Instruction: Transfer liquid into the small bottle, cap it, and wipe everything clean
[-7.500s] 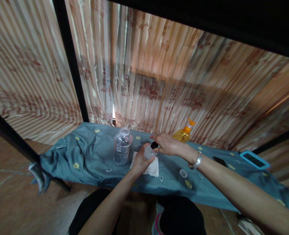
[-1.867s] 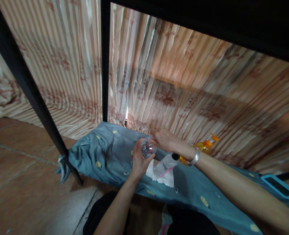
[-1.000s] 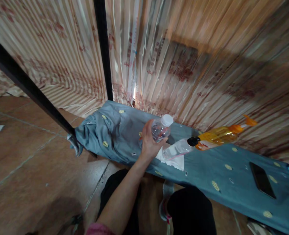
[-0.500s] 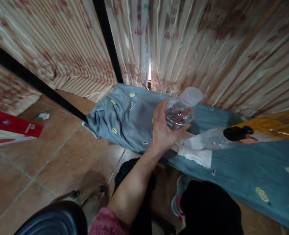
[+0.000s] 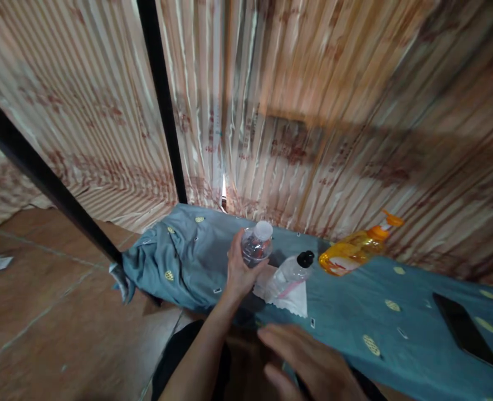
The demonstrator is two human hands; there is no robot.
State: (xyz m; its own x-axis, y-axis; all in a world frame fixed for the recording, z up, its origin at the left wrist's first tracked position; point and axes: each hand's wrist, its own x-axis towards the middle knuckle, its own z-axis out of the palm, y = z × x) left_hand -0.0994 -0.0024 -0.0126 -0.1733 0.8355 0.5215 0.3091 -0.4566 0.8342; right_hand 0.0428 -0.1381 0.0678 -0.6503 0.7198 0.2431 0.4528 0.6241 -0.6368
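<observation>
My left hand (image 5: pixel 238 268) is wrapped round a clear plastic bottle (image 5: pixel 255 252) with a white cap, upright on the blue-grey cloth (image 5: pixel 213 245). Just right of it stands a small clear bottle (image 5: pixel 287 275) with a black top, over a white napkin (image 5: pixel 294 301). At the bottom of the view is my right hand (image 5: pixel 304 356), slightly blurred, its fingers apart and nothing seen in them. It is closest to the napkin and touches none of the bottles.
A yellow pump bottle (image 5: pixel 352 252) stands farther right, and a dark phone (image 5: pixel 465 328) lies near the right end of the cloth. Behind hangs a striped curtain (image 5: pixel 288 111). Dark poles (image 5: pixel 162 100) rise on the left, beside the tiled floor (image 5: pixel 54 295).
My right hand has come into view from below. The view has shifted right and up, bringing the whole pump bottle and phone in. My left hand keeps its hold on the white-capped bottle.
</observation>
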